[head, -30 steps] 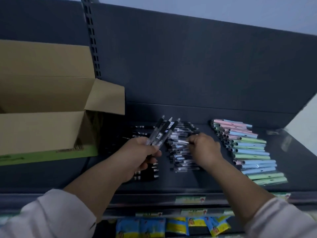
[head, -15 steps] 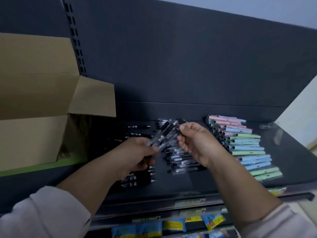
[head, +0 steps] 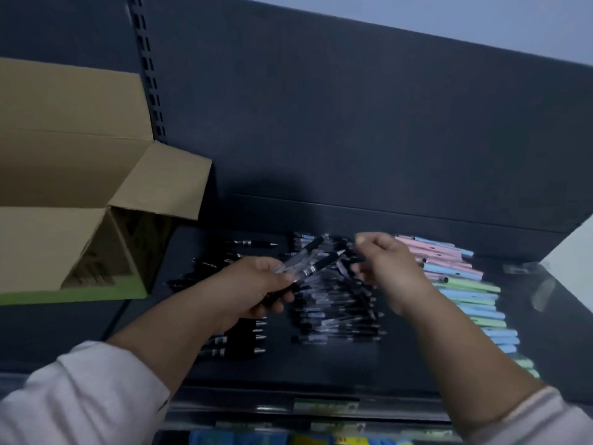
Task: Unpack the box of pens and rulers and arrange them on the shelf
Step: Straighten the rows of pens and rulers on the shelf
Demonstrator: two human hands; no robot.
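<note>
Cardboard box (head: 64,175): open, at shelf (head: 401,364) left end.
Left hand (head: 253,287): grips clear pens (head: 308,263).
Right hand (head: 388,268): curled, blurred; cannot tell if holding.
Pastel pens (head: 465,293): rows, right edge.

Behind the bare left hand (head: 253,284) and bare right hand (head: 390,268), uncovered forearms (head: 179,335) run back to loose, pale off-white fabric, the left sleeve (head: 80,399) and right sleeve (head: 542,419) both softly creased.
</note>
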